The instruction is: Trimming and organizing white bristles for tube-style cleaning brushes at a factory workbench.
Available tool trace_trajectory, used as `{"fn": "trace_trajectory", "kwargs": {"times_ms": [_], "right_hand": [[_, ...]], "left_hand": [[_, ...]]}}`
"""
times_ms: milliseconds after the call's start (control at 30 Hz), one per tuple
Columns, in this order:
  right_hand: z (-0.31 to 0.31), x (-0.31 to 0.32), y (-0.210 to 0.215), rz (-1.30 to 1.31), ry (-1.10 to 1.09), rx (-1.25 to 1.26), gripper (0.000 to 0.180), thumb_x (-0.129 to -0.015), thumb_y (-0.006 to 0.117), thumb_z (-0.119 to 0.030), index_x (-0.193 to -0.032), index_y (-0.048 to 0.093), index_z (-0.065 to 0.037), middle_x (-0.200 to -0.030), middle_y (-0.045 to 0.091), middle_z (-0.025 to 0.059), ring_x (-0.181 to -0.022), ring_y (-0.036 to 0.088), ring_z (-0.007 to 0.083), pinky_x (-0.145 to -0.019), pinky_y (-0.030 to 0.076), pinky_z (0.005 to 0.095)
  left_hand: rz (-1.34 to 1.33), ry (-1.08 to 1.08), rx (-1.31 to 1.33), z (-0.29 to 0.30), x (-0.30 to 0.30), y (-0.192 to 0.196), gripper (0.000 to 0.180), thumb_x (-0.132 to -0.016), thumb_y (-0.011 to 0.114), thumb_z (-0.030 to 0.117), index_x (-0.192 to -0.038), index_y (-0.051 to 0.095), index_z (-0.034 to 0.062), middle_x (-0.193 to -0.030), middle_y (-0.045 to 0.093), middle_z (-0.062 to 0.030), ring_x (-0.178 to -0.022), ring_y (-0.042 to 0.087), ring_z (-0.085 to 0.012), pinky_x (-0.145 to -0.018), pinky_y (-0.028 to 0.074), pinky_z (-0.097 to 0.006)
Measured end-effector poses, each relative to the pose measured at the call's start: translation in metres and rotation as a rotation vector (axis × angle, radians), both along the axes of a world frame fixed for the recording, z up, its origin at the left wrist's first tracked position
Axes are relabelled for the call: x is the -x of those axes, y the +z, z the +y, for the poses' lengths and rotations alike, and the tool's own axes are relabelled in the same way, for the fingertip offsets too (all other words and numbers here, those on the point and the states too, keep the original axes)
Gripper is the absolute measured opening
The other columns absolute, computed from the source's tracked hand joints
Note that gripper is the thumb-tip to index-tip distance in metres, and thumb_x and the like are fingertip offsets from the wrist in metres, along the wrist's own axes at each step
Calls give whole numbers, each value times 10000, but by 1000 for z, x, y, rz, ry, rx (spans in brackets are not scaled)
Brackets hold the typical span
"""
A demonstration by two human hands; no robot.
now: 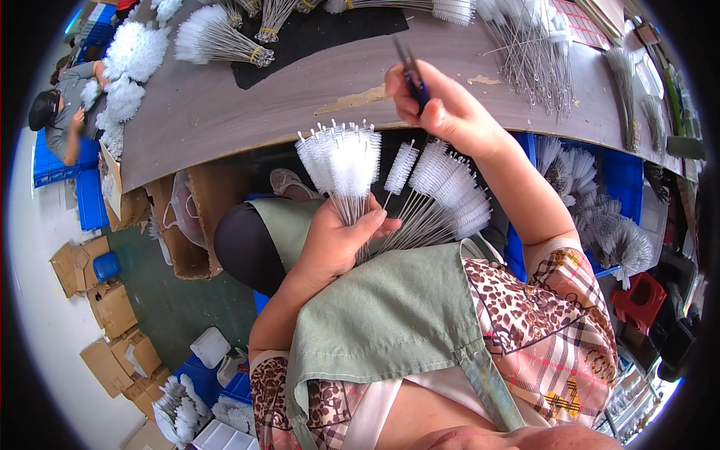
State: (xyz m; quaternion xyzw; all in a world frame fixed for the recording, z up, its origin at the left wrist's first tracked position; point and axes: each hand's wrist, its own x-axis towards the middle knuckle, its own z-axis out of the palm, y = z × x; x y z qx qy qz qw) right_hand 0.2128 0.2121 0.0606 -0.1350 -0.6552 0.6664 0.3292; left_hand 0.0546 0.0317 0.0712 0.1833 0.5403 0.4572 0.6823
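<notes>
My left hand [341,236] is wrapped round the wire stems of an upright bundle of white-bristled wire brushes [341,161], their heads fanned above my fist. A single brush [401,168] stands apart just right of the bundle, its stem running down toward my left fingers. More loose wire brushes [450,184] lean over my lap against the green apron [382,322]. Above them, near the table edge, my right hand [439,101] is closed on a pair of blue-handled snips [412,79]. Two dark, slightly blurred blades point up and away from the brushes.
The brown table [300,97] carries a black mat [322,49], tied brush bundles [225,37] and a loose brush pile [532,45]. Blue bins [622,184] with brushes stand at right. A co-worker [64,105] sits far left. Cardboard boxes [112,307] line the floor.
</notes>
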Motion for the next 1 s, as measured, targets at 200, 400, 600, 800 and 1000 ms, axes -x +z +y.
{"fn": "trace_trajectory", "kwargs": {"times_ms": [200, 400, 600, 800, 1000], "right_hand": [[0, 11, -9, -414, 211, 23, 349, -760, 751, -217, -955, 528, -34, -748, 529, -14, -698, 490, 77, -622, 415, 234], [4, 13, -19, -269, 184, 78, 202, -817, 656, -63, -996, 566, -40, -840, 543, -25, -701, 484, 51, -656, 416, 198], [6, 18, -13, -289, 234, 129, 221, -837, 685, -229, -842, 542, -61, -721, 496, -66, -681, 423, 45, -598, 375, 229], [2, 15, -13, -292, 100, 182, 219, -816, 685, -136, -947, 547, -28, -760, 545, -11, -671, 514, 80, -630, 448, 256], [-5, 9, -7, -360, 185, 87, 234, -825, 656, -74, -1012, 533, -8, -817, 536, 5, -762, 508, 87, -699, 439, 242]], "left_hand": [[-106, 89, 53, -4, 4, -10, 170, -867, 581, 59, -1022, 535, 9, -887, 596, -82, -827, 637, -219, -750, 538, -353], [-130, 124, 53, 0, 7, -13, 214, -884, 565, 61, -1076, 523, -24, -948, 586, -101, -854, 632, -217, -755, 540, -340], [-99, 240, -32, -1, 7, -13, 235, -886, 526, 13, -1117, 482, 8, -907, 594, -129, -844, 637, -259, -741, 549, -395], [-158, 150, -83, 2, 9, -28, 181, -895, 527, 21, -1071, 495, 0, -912, 612, -146, -831, 642, -258, -715, 549, -380], [-56, 137, -166, -6, 0, -40, 191, -885, 557, 33, -1069, 516, -1, -950, 580, -107, -857, 613, -214, -741, 556, -371]]}}
